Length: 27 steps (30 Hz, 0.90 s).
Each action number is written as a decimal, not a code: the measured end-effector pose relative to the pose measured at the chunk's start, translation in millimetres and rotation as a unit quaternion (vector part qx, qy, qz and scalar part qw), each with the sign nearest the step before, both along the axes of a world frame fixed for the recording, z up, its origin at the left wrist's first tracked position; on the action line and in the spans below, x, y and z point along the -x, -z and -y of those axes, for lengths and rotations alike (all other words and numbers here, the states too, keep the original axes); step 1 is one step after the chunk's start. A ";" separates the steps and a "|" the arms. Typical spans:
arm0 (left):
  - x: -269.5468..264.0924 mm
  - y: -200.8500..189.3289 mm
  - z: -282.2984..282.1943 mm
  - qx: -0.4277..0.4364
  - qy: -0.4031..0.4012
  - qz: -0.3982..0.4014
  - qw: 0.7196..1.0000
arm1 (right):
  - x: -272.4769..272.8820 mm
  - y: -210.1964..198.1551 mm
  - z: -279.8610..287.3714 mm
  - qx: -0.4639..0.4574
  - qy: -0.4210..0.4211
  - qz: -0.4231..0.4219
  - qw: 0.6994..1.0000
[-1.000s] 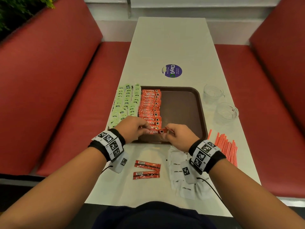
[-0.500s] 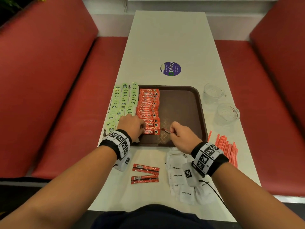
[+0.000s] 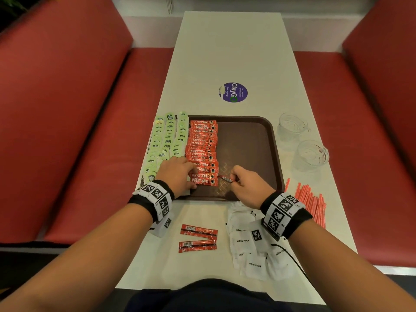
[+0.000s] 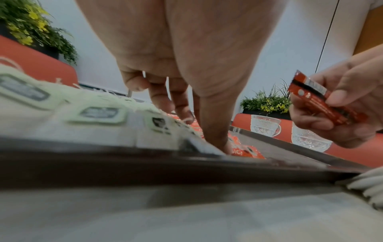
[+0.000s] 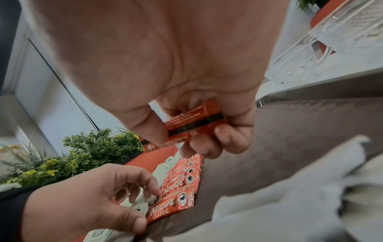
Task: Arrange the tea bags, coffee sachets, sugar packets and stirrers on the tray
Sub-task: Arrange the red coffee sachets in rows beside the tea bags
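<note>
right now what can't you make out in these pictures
- Near tea bags: head view, the left hand covers some; blurred in the left wrist view.
- Held coffee sachet: the right hand covers much of it; only its back shows.
- Sugar packets: head view, the right wrist band hides part of the pile.
- Stirrers: too thin to count.
- Tray: near left corner hidden by the left hand.

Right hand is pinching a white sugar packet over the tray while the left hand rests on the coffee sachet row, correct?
Not quite. The right hand is pinching a red coffee sachet, not a sugar packet; the right wrist view shows it clearly. The sugar packets lie on the table. The left hand does rest on the coffee sachet row in the tray.
</note>
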<state>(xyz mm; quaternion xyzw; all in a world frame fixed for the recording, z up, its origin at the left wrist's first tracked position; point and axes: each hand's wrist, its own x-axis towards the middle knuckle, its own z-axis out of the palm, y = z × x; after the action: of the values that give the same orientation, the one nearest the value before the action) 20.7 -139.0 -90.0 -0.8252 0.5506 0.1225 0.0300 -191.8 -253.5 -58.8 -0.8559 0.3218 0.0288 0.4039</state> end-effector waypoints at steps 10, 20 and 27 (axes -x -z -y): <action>-21.0 1.2 -21.0 0.012 -0.012 -0.003 1.000 | -7.3 -0.4 -3.2 -0.003 -0.014 0.001 1.000; 10.9 -7.1 8.8 -0.008 0.090 0.042 0.995 | -5.2 0.7 -2.0 0.012 -0.005 -0.001 1.000; 9.4 -12.6 14.7 0.056 0.057 -0.009 0.997 | -3.4 1.4 0.7 0.046 -0.011 -0.018 0.999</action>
<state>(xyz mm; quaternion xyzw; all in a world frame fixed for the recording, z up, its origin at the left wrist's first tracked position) 11.3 -153.7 -77.4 -0.7920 0.6026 0.0968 -0.0145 -188.4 -254.2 -60.2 -0.8767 0.3200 0.0334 0.3576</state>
